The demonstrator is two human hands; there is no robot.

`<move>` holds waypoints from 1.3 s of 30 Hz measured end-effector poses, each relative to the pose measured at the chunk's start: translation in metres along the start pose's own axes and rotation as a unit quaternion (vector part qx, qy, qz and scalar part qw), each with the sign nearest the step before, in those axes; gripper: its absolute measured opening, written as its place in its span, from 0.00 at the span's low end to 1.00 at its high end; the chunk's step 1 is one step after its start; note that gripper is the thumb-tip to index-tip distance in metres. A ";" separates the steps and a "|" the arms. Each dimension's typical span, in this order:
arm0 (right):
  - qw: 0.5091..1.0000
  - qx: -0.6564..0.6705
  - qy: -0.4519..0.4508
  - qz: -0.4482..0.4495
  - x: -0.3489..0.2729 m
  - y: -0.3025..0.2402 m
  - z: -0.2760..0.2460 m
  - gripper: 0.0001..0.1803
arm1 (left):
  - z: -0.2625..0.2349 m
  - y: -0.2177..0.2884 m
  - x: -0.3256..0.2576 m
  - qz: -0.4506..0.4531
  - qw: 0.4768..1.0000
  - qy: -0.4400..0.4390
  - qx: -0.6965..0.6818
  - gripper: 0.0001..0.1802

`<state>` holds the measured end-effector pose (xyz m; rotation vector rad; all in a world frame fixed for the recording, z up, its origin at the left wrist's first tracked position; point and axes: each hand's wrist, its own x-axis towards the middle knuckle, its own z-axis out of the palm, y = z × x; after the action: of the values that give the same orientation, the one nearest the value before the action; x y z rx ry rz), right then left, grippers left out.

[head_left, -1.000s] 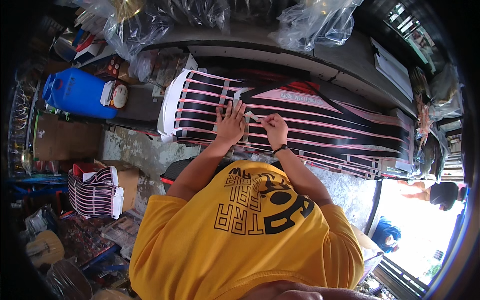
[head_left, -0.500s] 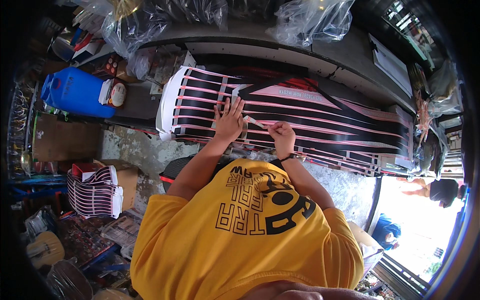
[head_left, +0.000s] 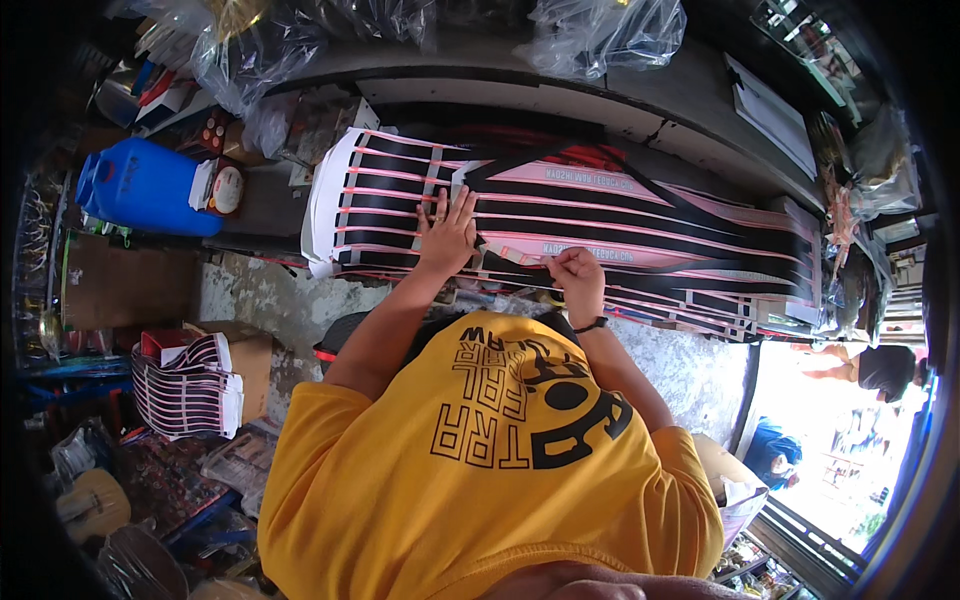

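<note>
A long sticker sheet (head_left: pixel 640 215) with black and pink stripes lies across the workbench. My left hand (head_left: pixel 448 235) rests flat on it with fingers spread, pressing down near its left part. My right hand (head_left: pixel 575 278) is at the sheet's near edge, fingers pinched on a thin pink strip (head_left: pixel 520 258) of the sheet. A dark band sits on my right wrist. My yellow shirt fills the lower middle of the view.
A blue plastic canister (head_left: pixel 145 188) stands at the left. A stack of similar striped sheets (head_left: pixel 185 385) lies on a cardboard box at lower left. Clear plastic bags (head_left: pixel 600 30) sit on the shelf behind the bench. Another person (head_left: pixel 880 368) is at the far right.
My right hand has drawn back toward my body along the sheet's near edge, still pinching the strip. My left hand stays pressed flat, shifted only slightly.
</note>
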<state>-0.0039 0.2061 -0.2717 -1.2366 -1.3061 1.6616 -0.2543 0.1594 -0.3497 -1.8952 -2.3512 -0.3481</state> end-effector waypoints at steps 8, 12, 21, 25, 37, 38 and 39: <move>0.992 0.110 -0.032 -0.056 0.029 -0.020 0.025 0.05 | -0.010 -0.026 0.011 -0.025 0.965 -0.177 -0.194 0.30; 0.991 0.062 -0.026 -0.120 0.052 -0.013 0.038 0.06 | -0.008 -0.016 0.003 -0.009 0.987 -0.118 -0.110 0.30; 0.989 -0.042 -0.004 -0.141 0.052 0.013 0.041 0.06 | -0.007 0.008 0.014 -0.058 0.992 0.067 -0.089 0.16; 0.990 -0.090 -0.011 -0.107 0.046 0.017 0.034 0.06 | -0.004 0.013 0.015 -0.052 0.991 0.106 -0.064 0.16; 0.989 0.026 -0.022 -0.141 0.008 0.007 0.022 0.12 | -0.006 0.017 0.011 -0.080 0.992 0.083 -0.057 0.26; 0.991 0.013 -0.021 -0.132 0.005 0.008 0.019 0.13 | -0.005 0.016 0.011 -0.078 0.991 0.089 -0.059 0.26; 0.986 0.042 -0.047 -0.156 0.001 0.010 0.017 0.15 | -0.004 0.015 0.010 -0.080 0.991 0.087 -0.060 0.26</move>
<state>-0.0198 0.1994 -0.2809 -0.8609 -1.3915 1.5453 -0.2418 0.1714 -0.3418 -1.6497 -2.4184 -0.6558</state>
